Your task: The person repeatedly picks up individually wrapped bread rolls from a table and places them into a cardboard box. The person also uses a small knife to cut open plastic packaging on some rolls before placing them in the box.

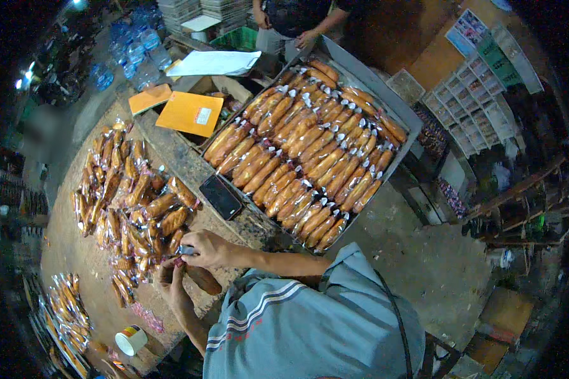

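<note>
"Working just beside the heap of wrapped rolls (139, 196), both bare hands nearly meet! What about the left hand (171, 278)?"

"Fingers closed at one end of a brown roll (203, 280), and that roll sits right beside the heap, on the side toward the blue-grey shirt (297, 328)!"

"And the right hand (203, 249)?"

"Curled around a small blue-grey object (186, 250), at the heap's very edge. Too small to say what it is!"

"Give us the surroundings!"

"The heap spreads across the brown table (95, 265). Between heap and metal tray (411, 129) lies a dark phone (221, 197); that tray is packed with rows of wrapped rolls (310, 158). Pink strips (147, 318) lie near the heap, a white cup (131, 341) just past them. Well apart from the heap, beyond the tray, stands another person (297, 19)!"
</note>
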Tool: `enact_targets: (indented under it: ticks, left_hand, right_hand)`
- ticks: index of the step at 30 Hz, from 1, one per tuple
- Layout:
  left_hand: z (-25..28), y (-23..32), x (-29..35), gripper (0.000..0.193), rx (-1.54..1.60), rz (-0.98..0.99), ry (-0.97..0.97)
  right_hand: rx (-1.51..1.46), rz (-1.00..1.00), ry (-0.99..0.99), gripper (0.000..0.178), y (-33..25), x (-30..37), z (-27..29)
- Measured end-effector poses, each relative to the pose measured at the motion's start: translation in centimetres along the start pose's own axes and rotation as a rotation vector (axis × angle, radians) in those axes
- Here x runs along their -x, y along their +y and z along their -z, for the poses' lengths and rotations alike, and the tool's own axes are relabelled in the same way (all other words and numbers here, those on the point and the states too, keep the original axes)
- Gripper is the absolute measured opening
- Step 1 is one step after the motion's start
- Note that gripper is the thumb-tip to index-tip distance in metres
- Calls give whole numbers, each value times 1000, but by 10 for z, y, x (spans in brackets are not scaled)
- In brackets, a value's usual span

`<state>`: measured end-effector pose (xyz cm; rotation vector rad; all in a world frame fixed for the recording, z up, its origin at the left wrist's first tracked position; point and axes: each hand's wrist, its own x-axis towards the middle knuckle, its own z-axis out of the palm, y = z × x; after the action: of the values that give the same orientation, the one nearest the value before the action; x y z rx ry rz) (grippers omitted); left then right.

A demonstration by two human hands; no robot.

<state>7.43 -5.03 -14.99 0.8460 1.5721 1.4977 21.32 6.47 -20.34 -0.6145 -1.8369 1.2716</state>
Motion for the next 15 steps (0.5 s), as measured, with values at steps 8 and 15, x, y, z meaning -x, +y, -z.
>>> enact_targets:
  ticks: [8, 15]
  left_hand:
    - [-10, -4, -4, 12, -143, -72, 28]
    - [-35, 9, -10, 6, -344, -137, -9]
  right_hand:
    - [73, 38, 67, 23, -18, -8, 12]
    - [-158, 21, 359, 29, -49, -19, 13]
